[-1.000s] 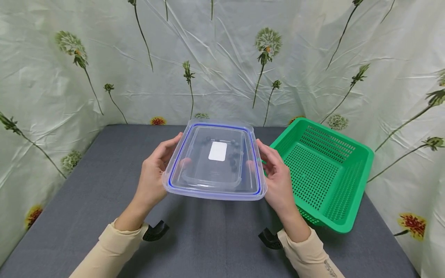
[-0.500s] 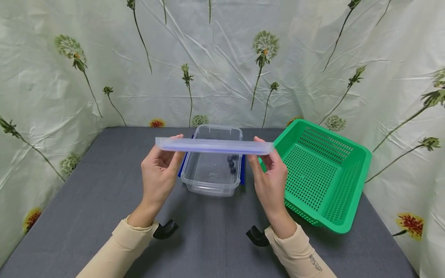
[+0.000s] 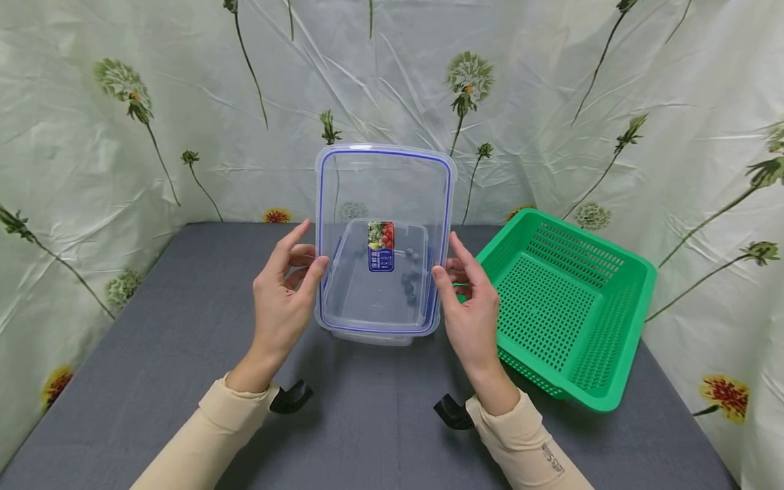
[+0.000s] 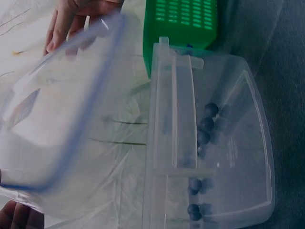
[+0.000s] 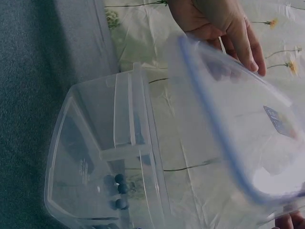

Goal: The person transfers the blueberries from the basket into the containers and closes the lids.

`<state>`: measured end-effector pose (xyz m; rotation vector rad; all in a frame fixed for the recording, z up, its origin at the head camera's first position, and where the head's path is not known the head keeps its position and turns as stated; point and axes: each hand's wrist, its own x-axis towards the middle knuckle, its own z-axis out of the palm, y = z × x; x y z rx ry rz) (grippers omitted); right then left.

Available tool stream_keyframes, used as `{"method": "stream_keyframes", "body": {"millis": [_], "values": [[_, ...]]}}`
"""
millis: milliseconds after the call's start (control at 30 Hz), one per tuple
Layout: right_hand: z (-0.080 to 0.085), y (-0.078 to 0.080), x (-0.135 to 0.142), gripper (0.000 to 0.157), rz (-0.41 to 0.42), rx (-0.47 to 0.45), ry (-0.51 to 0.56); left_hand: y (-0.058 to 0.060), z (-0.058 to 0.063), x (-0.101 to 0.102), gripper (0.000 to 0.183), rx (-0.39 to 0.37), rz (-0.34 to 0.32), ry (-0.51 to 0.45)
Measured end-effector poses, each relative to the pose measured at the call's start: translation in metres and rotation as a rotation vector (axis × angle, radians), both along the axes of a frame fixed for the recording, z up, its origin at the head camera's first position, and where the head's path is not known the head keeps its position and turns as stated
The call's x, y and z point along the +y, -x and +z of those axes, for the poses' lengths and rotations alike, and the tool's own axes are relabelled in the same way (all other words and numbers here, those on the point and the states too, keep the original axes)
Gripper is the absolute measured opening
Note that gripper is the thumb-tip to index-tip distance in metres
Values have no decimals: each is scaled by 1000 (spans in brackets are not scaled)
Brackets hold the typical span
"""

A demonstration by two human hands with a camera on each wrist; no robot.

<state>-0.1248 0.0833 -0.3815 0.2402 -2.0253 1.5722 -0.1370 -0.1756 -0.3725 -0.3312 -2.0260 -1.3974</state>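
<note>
Between both hands a clear rectangular lid point(image 3: 386, 187) with a blue seal stands tilted up, its printed label point(image 3: 381, 246) facing the head camera. My left hand point(image 3: 282, 306) pinches the lid's left edge, thumb on the near face. On the opposite edge my right hand point(image 3: 470, 309) pinches in the same way. Behind and below the lid, a clear plastic food container point(image 4: 238, 176) sits uncovered on the table. Several small, dark, round berries, like blueberries point(image 4: 207, 124), lie inside. In the wrist views, the lid point(image 5: 267, 129) is apart from the container point(image 5: 90, 124).
A green perforated basket point(image 3: 551, 306) stands to the right, close to my right hand. Grey cloth point(image 3: 184, 340) covers the table. A pale curtain with printed dandelions point(image 3: 392, 82) hangs behind the table's far edge.
The lid was lying over the container with the label's white back showing. It has turned through edge-on to a raised tilt, and its printed side now shows. The basket has not moved.
</note>
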Motion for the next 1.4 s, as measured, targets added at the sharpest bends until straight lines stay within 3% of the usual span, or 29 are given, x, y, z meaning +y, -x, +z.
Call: {"method": "stream_keyframes", "body": {"millis": [200, 467, 667, 833, 1067, 1233, 1400], "values": [[-2, 4, 3, 51, 42, -42, -63, 8, -3, -3, 47, -53, -41, 47], [-4, 12, 6, 52, 41, -181, -183, 22, -5, -12, 55, -203, -137, 143], [-4, 24, 4, 57, 41, -271, -337, 38, -9, -17, 55, -326, -119, 254], [1, 35, 1, 59, 37, -281, -511, 52, -14, -20, 56, -416, -113, 316], [11, 50, -2, 58, 18, -349, -749, 68, -20, -22, 57, -487, -128, 350], [12, 58, -4, 55, 2, -382, -890, 74, -21, -20, 57, -554, -132, 375], [11, 62, -6, 55, -27, -414, -952, 75, -18, -18, 59, -627, -131, 394]]}}
